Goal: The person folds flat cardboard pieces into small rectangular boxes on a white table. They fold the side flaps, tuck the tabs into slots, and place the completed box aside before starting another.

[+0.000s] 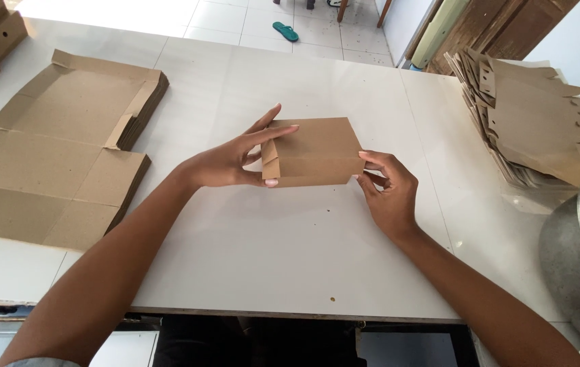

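Observation:
A small brown cardboard box (317, 151), partly folded, stands on the white table (269, 251) in the middle of the view. My left hand (225, 162) grips its left end, thumb under the folded side flap and fingers along the top edge. At the box's right end, my right hand (388, 190) pinches the lower corner with its fingertips. Both hands hold the same box.
Stacks of flat brown cardboard blanks (83, 102) lie at the left, with another stack (39, 187) nearer me. A fanned pile of cut cardboard pieces (531, 122) lies at the right. A grey metal pot (578, 261) stands at the right edge. A green sandal (285, 30) lies on the floor beyond.

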